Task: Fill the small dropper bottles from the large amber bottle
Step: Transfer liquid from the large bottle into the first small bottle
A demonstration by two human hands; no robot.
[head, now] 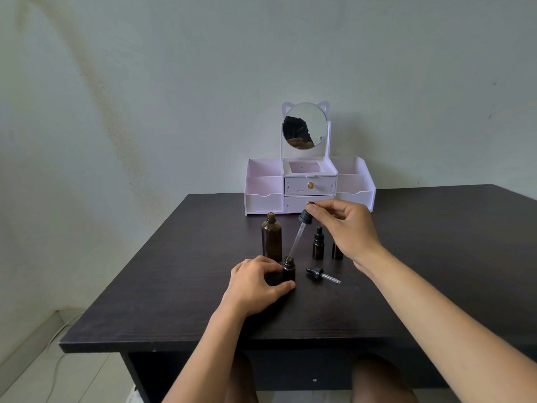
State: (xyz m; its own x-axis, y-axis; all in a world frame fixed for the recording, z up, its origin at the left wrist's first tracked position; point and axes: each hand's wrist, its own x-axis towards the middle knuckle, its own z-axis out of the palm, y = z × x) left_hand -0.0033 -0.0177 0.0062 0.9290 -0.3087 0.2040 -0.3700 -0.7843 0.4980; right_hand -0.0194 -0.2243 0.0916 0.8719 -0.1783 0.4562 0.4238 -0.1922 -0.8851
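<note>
The large amber bottle (271, 238) stands uncapped on the dark table (406, 257). In front of it my left hand (255, 283) grips a small open dropper bottle (288, 269) between thumb and fingers. My right hand (345, 228) pinches the black bulb of the long dropper (299, 234), held tilted, its glass tip at the small bottle's mouth. A small dropper cap (322, 275) lies on the table to the right. A capped small bottle (318, 244) stands behind it. Another small bottle (337, 251) is partly hidden by my right wrist.
A white organiser (309, 184) with drawers and a round cat-eared mirror (305, 125) stands at the table's back edge against the wall. The table's front edge runs just below my forearms. A cable lies on the floor at the lower left.
</note>
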